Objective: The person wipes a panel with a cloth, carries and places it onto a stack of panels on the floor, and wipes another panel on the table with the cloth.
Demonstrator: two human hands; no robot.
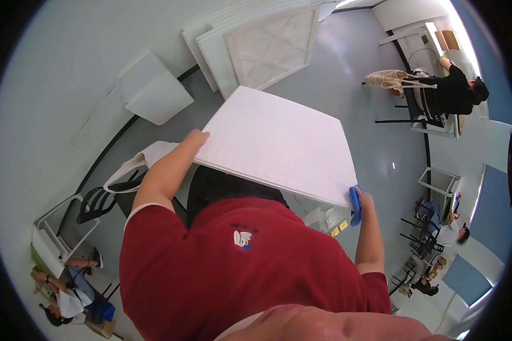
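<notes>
Clamped in left hand (pixel 199 138) by one edge, blue piece (pixel 355 207) gripped in right hand (pixel 366 202) against opposite-side corner: board (pixel 279 145). White, flat, thin-edged, faintly textured; spread between and beyond both grips.

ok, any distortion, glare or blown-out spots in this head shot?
Head view: strong fisheye, black corners, room lines bowed. Head view also: white panel bright with little surface detail, outline clear; small glint on the floor; bright strip at upper right looks blown out.
</notes>
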